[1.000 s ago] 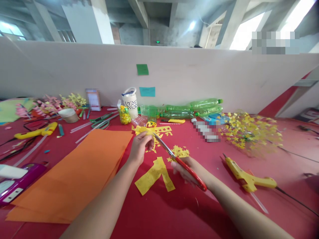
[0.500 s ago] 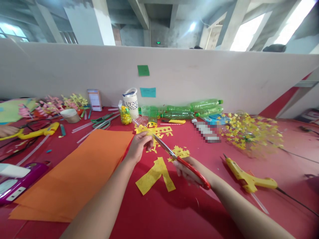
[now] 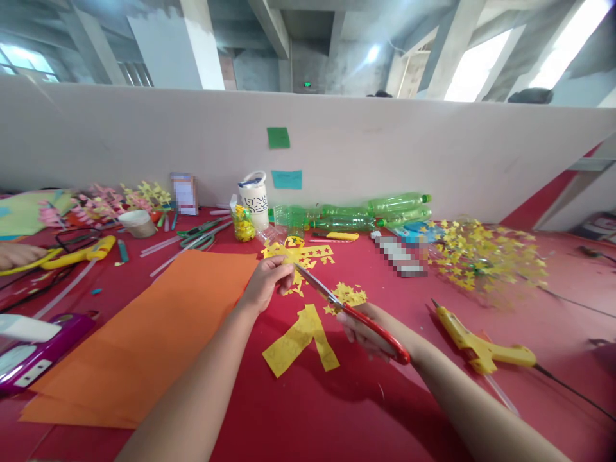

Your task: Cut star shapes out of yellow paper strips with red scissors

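Note:
My left hand (image 3: 267, 282) pinches a small piece of yellow paper (image 3: 290, 255) at its fingertips. Red-handled scissors (image 3: 375, 328) are in my right hand (image 3: 368, 330), blades pointing up and left, their tips touching or very near that paper. Beyond my hands lie yellow scraps with star-shaped holes (image 3: 315, 251). A small pile of yellow stars (image 3: 349, 294) rests just past my right hand. Nearer to me, two yellow strips (image 3: 286, 346) lie on the red table (image 3: 289, 417), between my forearms.
Orange sheets (image 3: 144, 333) cover the left. A yellow glue gun (image 3: 481, 346) with a cord lies right, below yellow star branches (image 3: 486, 256). Green bottles (image 3: 346, 218) and a white cup (image 3: 254, 202) stand along the partition. Another person's hand (image 3: 19, 255) is far left.
The scissors and my right hand have shifted very slightly to the right. At the far left, the other person's hand and the yellow glue gun beside it have moved a little.

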Tool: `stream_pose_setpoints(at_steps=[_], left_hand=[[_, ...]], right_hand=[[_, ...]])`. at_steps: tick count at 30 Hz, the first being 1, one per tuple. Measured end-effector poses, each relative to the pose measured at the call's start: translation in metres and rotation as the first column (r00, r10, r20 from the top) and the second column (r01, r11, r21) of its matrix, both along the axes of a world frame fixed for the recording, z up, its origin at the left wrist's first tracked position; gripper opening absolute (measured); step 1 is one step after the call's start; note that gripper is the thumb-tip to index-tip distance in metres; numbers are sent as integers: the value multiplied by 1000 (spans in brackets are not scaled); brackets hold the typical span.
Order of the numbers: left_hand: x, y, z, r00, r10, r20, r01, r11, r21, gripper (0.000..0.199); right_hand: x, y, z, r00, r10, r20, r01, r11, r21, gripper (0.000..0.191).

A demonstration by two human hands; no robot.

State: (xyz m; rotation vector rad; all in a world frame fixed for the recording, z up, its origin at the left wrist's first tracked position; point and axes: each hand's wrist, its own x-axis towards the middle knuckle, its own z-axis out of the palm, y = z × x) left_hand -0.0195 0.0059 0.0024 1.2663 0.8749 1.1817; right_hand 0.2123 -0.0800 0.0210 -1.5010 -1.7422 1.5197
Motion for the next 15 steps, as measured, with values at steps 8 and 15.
stream_pose_setpoints(at_steps=[8,15], left_hand=[[0,0,0,1000,4,-1,-4,1000,-11,23],[2,0,0,1000,27,9,-27,999,-23,21]], right_hand=[[-1,-1,4,1000,-8,25,9,1000,-14,45],[-2,-2,6,1000,-11,29,12,1000,-13,46]])
